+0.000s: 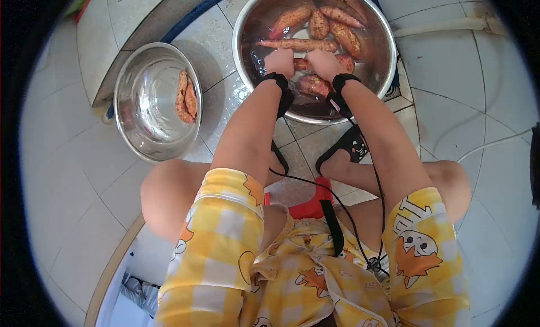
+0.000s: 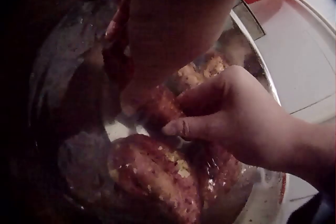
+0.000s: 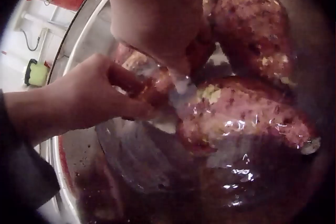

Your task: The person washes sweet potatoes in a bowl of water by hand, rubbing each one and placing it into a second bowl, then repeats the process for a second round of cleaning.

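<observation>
Both hands are down in a large metal basin (image 1: 245,74) of murky water. Between them is a reddish sweet potato (image 1: 302,64), partly covered by the fingers. The left hand (image 1: 279,63) grips its left end; in the right wrist view the thumb and fingers of the left hand (image 3: 86,95) curl round it. The right hand (image 1: 322,65) holds the other end, its thumb and fingers pinching it in the left wrist view. A long sweet potato (image 1: 298,44) lies just beyond the hands, and another sweet potato (image 1: 315,85) sits just nearer the body.
Several more sweet potatoes (image 1: 319,25) lie at the basin's far side. To the left stands a smaller metal basin (image 1: 147,96) with two sweet potatoes (image 1: 185,96) inside. Black cables (image 1: 343,206) hang from the wrists. A tiled ledge (image 1: 135,26) rises at the left.
</observation>
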Demonstrator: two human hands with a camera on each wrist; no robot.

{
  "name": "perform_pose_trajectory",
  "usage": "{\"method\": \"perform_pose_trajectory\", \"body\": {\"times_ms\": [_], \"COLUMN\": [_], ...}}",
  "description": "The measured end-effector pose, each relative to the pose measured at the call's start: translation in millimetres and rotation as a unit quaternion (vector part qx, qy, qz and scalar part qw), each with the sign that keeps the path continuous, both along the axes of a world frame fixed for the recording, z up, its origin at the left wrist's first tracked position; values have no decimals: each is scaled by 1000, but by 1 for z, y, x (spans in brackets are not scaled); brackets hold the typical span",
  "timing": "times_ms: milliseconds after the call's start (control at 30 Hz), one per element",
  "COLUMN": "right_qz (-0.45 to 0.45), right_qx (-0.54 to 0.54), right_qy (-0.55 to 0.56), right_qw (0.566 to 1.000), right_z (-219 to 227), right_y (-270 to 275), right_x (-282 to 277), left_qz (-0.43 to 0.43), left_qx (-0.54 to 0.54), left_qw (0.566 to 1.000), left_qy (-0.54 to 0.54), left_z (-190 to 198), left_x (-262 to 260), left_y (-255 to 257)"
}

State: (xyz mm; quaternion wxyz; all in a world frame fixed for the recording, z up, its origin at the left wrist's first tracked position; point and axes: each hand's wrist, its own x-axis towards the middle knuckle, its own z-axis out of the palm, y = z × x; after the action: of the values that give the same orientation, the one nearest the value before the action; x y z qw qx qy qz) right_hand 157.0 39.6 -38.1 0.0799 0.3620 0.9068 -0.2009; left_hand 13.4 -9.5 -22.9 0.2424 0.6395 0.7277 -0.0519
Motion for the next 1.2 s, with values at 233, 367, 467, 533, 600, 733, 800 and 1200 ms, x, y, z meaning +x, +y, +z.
{"method": "perform_pose_trajectory", "body": {"times_ms": [233, 367, 467, 533, 600, 733, 800, 1200], "right_qz": [-4, 26, 13, 12, 7, 19, 15, 18], "right_qx": [-25, 57, 69, 85, 82, 79, 81, 62], "right_qy": [-7, -4, -10, 1, -3, 20, 26, -30], "right_qw": [1000, 998, 997, 996, 997, 996, 996, 997], "right_z": [14, 29, 59, 80, 93, 110, 108, 43], "right_y": [-5, 1, -2, -5, -2, 1, 4, -10], "right_x": [-4, -4, -5, -3, -3, 0, 1, 1], "left_qz": [3, 21, 15, 2, 3, -1, -5, 27], "left_qx": [-9, 40, 58, 66, 82, 79, 59, 41], "left_qw": [1000, 999, 998, 997, 995, 996, 997, 999], "left_qy": [-3, 18, 32, 46, 50, 40, 43, -11], "left_z": [23, 24, 49, 71, 81, 105, 106, 10], "left_x": [1, -4, -1, 1, 1, 0, 1, 2], "left_y": [-5, -2, -3, -4, -2, 1, 2, -11]}}
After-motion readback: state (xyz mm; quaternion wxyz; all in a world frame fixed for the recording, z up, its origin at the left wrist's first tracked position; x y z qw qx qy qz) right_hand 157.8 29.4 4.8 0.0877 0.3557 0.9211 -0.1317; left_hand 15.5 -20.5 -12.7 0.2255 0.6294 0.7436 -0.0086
